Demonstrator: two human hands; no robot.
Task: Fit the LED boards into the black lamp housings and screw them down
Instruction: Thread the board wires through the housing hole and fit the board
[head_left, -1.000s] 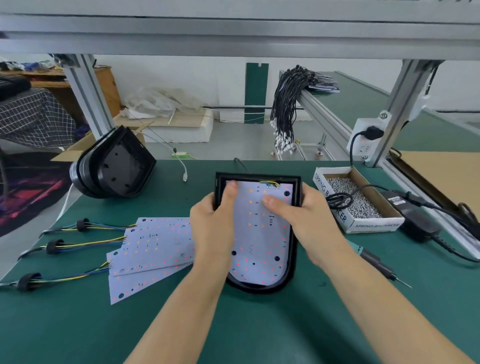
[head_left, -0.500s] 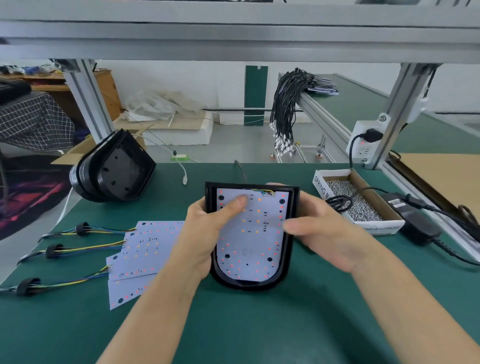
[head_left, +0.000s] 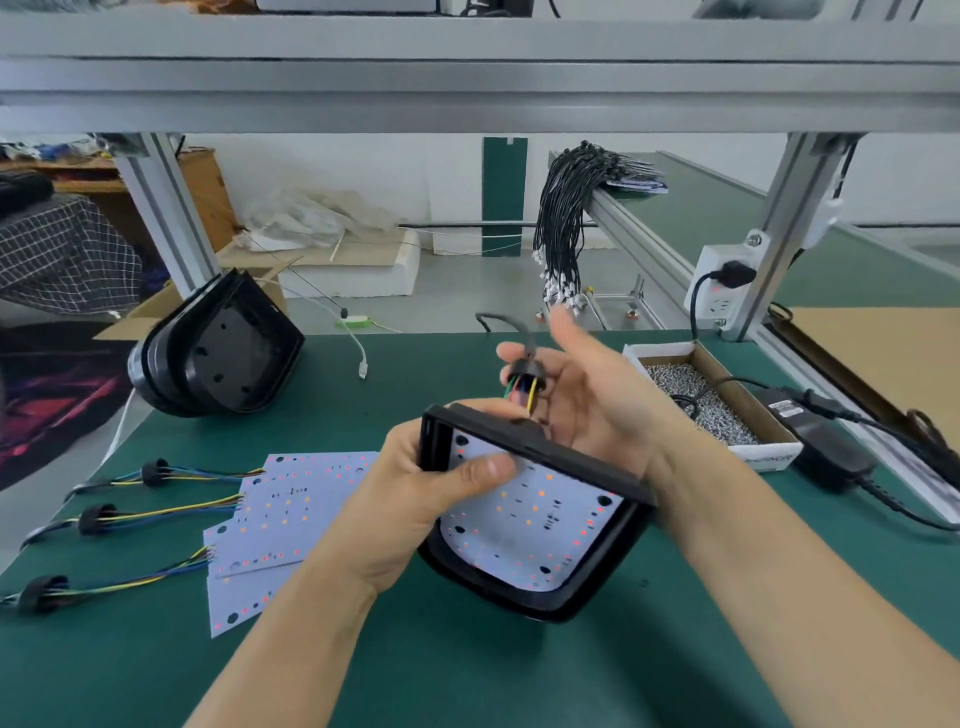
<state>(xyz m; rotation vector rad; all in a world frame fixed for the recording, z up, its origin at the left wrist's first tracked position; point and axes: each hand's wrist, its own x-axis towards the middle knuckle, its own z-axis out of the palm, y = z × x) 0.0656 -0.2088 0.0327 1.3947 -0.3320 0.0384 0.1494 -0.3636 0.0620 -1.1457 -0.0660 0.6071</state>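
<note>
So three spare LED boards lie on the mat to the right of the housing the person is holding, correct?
Not quite. The head view shows the three spare LED boards on the mat to the left of the housing, not the right. The left hand does hold that housing.

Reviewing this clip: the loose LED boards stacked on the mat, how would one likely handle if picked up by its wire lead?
Probably awkwardly. The loose LED boards look thin and flat, so likely light and fairly stiff. Their wire leads curve loosely across the green mat, suggesting they are floppy, so a board would likely dangle and swing. Lying overlapped, they may slide over each other when pushed.
</note>
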